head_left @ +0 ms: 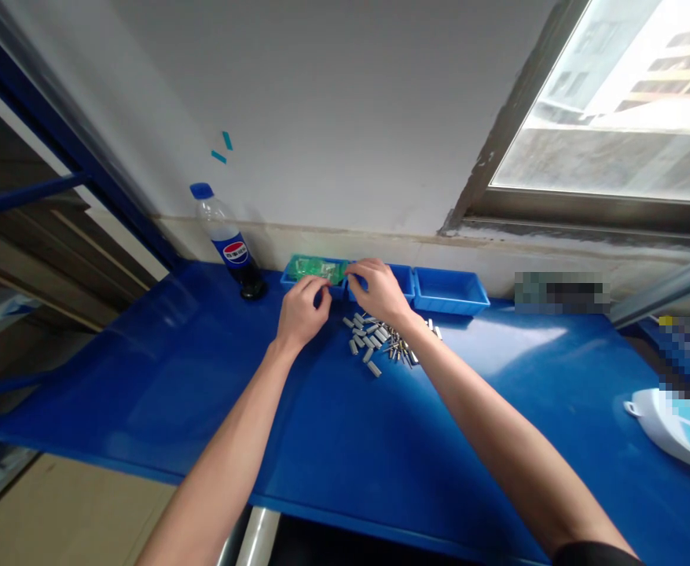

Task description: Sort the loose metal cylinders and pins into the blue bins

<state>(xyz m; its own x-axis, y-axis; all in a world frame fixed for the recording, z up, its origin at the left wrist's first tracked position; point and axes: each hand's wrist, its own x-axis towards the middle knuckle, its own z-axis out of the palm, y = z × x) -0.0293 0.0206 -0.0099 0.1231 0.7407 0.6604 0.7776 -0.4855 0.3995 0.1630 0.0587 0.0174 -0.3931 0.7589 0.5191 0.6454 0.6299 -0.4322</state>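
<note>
Both my hands reach to the far edge of a blue table (333, 440). My left hand (301, 310) is curled, fingers pinched together just in front of the left blue bin (293, 271), which holds green parts (320, 270). My right hand (376, 289) is closed too, its fingertips at the green parts near the middle blue bin (405, 275). What either hand pinches is too small to name. A heap of several small grey metal cylinders (374, 338) lies on the table right under my right wrist.
A third blue bin (449, 291) stands to the right by the wall. A cola bottle with a blue cap (230, 244) stands at the back left. A white device (675, 428) lies at the right edge. A window (622, 118) is above right.
</note>
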